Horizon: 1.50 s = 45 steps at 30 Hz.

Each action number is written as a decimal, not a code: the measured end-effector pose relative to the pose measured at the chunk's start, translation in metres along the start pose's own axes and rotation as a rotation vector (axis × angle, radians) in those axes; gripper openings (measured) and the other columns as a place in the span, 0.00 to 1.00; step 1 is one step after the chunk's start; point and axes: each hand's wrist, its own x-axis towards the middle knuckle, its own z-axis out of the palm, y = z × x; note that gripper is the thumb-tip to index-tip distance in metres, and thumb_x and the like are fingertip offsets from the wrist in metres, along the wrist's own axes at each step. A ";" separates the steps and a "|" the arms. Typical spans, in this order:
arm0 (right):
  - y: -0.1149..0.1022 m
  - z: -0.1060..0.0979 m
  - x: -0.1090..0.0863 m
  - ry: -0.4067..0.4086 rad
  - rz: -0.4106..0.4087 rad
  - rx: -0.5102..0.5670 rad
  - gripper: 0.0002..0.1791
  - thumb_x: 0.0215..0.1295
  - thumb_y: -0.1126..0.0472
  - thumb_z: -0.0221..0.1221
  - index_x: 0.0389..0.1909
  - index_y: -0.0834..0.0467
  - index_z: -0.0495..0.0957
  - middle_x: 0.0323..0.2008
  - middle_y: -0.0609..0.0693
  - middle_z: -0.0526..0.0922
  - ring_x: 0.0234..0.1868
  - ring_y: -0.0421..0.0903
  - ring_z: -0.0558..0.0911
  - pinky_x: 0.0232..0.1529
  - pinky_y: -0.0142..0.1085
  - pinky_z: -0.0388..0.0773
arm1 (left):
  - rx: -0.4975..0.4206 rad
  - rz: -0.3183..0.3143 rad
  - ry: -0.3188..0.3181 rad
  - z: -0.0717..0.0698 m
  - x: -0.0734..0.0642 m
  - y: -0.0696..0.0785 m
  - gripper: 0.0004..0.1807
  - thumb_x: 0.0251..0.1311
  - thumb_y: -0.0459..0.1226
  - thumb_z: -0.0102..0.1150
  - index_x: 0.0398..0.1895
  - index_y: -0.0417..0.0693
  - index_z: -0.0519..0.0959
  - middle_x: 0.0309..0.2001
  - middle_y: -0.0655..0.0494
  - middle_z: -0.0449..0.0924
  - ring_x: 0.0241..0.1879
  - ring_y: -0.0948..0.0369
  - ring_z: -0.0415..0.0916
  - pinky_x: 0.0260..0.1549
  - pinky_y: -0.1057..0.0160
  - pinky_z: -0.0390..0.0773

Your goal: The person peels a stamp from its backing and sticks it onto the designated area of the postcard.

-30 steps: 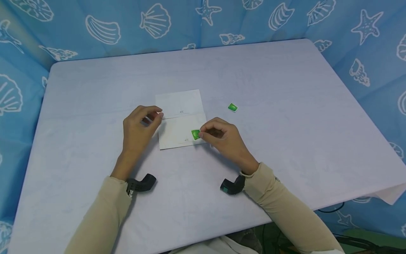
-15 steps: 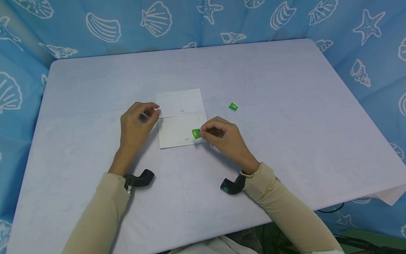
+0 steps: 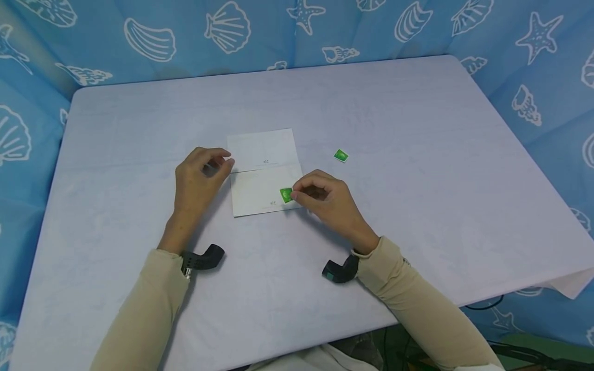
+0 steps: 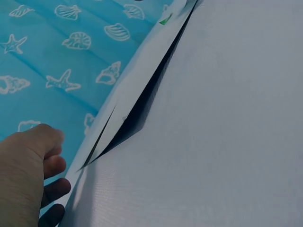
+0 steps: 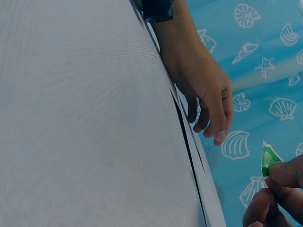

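1. Slip [image 3: 284, 195], green, curling, pinched by the right hand [image 3: 337, 203] over the near card [image 3: 252, 193]
2. Left hand [image 3: 195, 180] loose, fingertips slightly apart
3. Light, bendy, easily creased, I'd judge; I'd keep to its edge

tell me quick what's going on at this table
A person is working with small green pieces and two white papers. The right hand pinches one green piece by its edge, held up in front of the nearer white paper as the head camera sees it. The left hand is by the papers' left side, holding nothing that shows. The farther white paper lies just beyond, and a second green piece lies on the white tablecloth.
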 end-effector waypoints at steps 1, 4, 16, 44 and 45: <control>0.000 0.000 0.000 0.001 0.003 0.000 0.04 0.66 0.61 0.66 0.39 0.56 0.85 0.39 0.49 0.81 0.38 0.47 0.79 0.34 0.33 0.76 | 0.004 -0.001 -0.002 0.000 0.000 0.000 0.08 0.63 0.36 0.67 0.44 0.45 0.87 0.35 0.51 0.81 0.37 0.58 0.78 0.37 0.68 0.69; -0.001 -0.001 0.001 0.006 0.019 0.001 0.04 0.66 0.63 0.66 0.40 0.58 0.85 0.40 0.50 0.81 0.37 0.48 0.79 0.33 0.32 0.76 | 0.009 -0.005 -0.009 0.000 0.002 -0.001 0.08 0.62 0.35 0.68 0.44 0.45 0.87 0.35 0.51 0.81 0.37 0.57 0.77 0.37 0.68 0.69; -0.035 -0.002 0.000 0.018 0.038 -0.033 0.04 0.65 0.71 0.63 0.40 0.67 0.83 0.38 0.55 0.80 0.36 0.51 0.78 0.33 0.30 0.74 | 0.028 -0.014 -0.052 0.002 0.008 -0.002 0.09 0.62 0.34 0.67 0.45 0.45 0.86 0.37 0.50 0.81 0.37 0.55 0.78 0.39 0.62 0.70; 0.022 -0.016 0.025 0.242 -0.095 -0.141 0.05 0.66 0.63 0.66 0.39 0.60 0.85 0.39 0.50 0.80 0.38 0.45 0.79 0.38 0.31 0.76 | 0.157 -0.028 -0.149 0.000 0.005 -0.005 0.09 0.61 0.37 0.69 0.42 0.44 0.87 0.46 0.48 0.77 0.46 0.47 0.71 0.53 0.46 0.65; 0.023 -0.016 0.026 0.247 -0.098 -0.155 0.05 0.66 0.62 0.66 0.39 0.60 0.85 0.39 0.48 0.80 0.37 0.44 0.79 0.38 0.32 0.76 | 0.163 -0.027 -0.149 -0.001 0.005 -0.005 0.09 0.61 0.38 0.69 0.42 0.44 0.87 0.46 0.47 0.77 0.45 0.47 0.71 0.53 0.46 0.65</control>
